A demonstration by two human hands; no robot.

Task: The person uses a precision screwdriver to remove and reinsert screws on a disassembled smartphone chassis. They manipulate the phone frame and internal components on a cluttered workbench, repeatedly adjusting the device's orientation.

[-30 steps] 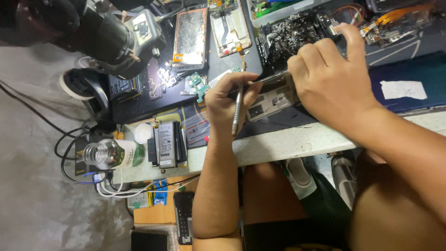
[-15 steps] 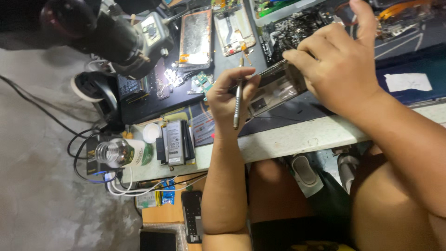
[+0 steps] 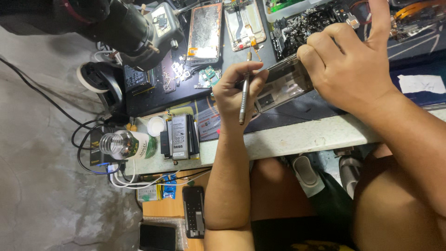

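Pinched between the fingers of the left hand [image 3: 234, 90], a slim metal screwdriver [image 3: 244, 95] points at the opened phone [image 3: 282, 86], its handle end hanging toward the white table edge [image 3: 297, 138]. On the other side of the phone, the right hand [image 3: 350, 69] clamps the phone's far end with curled fingers, thumb raised. That phone lies tilted on the dark work mat [image 3: 297, 109], just above the table edge. Beyond the phone from the person, a cracked phone screen [image 3: 204, 32] and a stripped phone frame [image 3: 244, 23] lie side by side. Well to the left hand's side of the phone, a flat battery [image 3: 180, 137] rests near a clear bottle [image 3: 124, 145], with a black microscope [image 3: 121, 30] hanging over that end of the bench.
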